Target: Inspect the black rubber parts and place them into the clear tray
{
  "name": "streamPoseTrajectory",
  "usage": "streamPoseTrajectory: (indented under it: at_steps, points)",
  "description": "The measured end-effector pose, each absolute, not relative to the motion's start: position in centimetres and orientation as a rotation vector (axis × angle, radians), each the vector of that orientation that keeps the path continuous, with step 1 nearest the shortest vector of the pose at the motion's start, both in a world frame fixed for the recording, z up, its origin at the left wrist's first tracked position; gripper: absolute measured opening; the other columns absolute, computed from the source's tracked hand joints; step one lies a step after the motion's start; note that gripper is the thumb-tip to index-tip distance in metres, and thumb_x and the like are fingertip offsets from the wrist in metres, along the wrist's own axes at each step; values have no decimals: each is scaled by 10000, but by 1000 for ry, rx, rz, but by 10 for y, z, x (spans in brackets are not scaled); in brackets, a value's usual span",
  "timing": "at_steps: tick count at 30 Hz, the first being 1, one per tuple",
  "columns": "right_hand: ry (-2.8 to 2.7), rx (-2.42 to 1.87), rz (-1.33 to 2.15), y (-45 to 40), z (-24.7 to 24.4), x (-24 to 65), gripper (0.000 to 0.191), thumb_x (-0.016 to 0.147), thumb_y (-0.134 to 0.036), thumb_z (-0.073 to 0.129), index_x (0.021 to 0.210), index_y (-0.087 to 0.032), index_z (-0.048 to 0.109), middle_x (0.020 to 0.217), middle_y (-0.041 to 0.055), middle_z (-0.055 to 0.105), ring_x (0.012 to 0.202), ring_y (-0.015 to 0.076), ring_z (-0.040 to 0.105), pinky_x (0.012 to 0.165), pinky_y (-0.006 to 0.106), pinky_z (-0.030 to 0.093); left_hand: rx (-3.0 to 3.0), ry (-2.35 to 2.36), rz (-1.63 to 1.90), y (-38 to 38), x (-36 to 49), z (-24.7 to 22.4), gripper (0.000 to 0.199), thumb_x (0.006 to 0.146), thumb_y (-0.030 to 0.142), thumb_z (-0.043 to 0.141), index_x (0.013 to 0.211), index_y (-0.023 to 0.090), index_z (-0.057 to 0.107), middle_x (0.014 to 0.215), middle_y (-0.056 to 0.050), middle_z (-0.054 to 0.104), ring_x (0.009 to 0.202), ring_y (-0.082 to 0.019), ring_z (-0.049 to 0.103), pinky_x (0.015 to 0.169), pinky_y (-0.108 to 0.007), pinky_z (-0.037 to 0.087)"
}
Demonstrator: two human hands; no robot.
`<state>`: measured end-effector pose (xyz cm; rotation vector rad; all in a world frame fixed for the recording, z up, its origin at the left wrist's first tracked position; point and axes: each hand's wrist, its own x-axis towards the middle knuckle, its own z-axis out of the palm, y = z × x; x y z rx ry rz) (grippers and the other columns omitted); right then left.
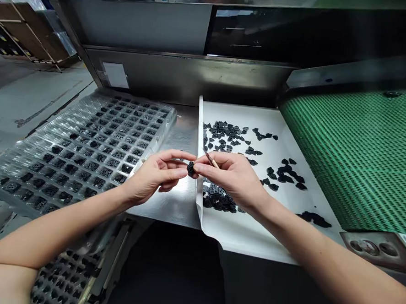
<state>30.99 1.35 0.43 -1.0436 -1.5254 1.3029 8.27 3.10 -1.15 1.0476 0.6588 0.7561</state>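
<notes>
head view: at left of the frame a clear tray slopes across, its many pockets holding black parts, some of them round and spoked. below it, at lower left, a second tray also holds dark pieces. at center right a white sheet bears loose black pieces: a dense group near the top, a round-shaped heap beside the right wrist, smaller clusters farther right.

the sheet's raised left edge stands upright beside a strip of metal surface, which runs between it and the clear tray. a green belt borders the sheet on the right, and a metal panel rises behind.

the small black part is near mid-frame, above the metal strip and just left of the raised edge. the left hand has thumb and fingers closed on its left side; the right hand pinches its right side and also grips a thin pointed tool, tip toward upper left.
</notes>
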Motion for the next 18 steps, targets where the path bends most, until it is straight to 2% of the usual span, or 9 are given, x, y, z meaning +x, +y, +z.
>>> streamPoseTrajectory:
  at_steps: [5, 11, 18]
  points:
    - [-1596, -1103, 1232, 9, 8, 309, 305, 936, -458, 813, 820, -177, 830, 738, 31, 707, 640, 120, 488, 591, 270, 371, 997, 643, 720, 32, 81, -15, 376, 849, 298, 917, 1198, 223, 799, 897, -55, 729, 516, -25, 380, 458, -170, 213]
    - [-1662, -1095, 1201, 9, 8, 308, 303, 991, -431, 749, 841, -180, 827, 757, 22, 707, 643, 121, 517, 591, 260, 395, 965, 647, 711, 32, 77, -18, 347, 841, 286, 922, 1149, 205, 784, 923, -83, 762, 513, -29, 383, 461, -169, 207]
    - [-1909, -1158, 718, 7, 3, 314, 339, 1104, -455, 599, 1204, -201, 800, 881, 20, 761, 649, 123, 608, 603, 270, 448, 937, 661, 767, 34, 69, -19, 321, 864, 279, 903, 1136, 199, 751, 974, -106, 786, 494, -21, 382, 460, -163, 221]
